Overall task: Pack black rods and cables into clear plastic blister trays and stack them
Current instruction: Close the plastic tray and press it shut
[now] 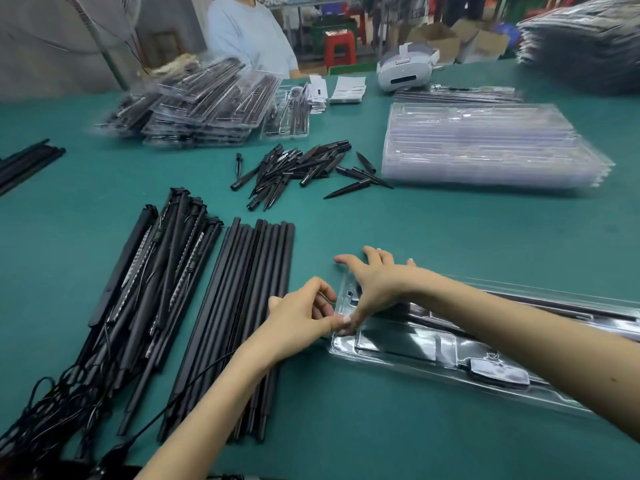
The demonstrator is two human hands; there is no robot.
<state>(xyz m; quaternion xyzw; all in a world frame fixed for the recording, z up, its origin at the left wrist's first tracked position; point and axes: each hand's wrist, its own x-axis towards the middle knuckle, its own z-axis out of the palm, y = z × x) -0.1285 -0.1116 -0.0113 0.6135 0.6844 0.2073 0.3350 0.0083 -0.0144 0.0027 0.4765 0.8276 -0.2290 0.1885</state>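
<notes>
A clear blister tray (pixel 415 344) holding black rods and a cable with a small box lies on the green table (pixel 450 237) at the near right. My right hand (pixel 370 282) lies over the tray's left end, fingers spread on top and thumb at its near corner. My left hand (pixel 304 313) pinches that same left edge with curled fingers. Plain black rods (pixel 249 299) lie in a row just left of the tray. Further left sits a bundle of rods with cables (pixel 152 289).
Short black spikes (pixel 298 168) lie heaped mid-table. A stack of empty clear trays (pixel 485 147) is at the right, packed trays (pixel 201 102) at the back left. A person in a light shirt (pixel 249 32) sits across. A white device (pixel 405 69) stands behind.
</notes>
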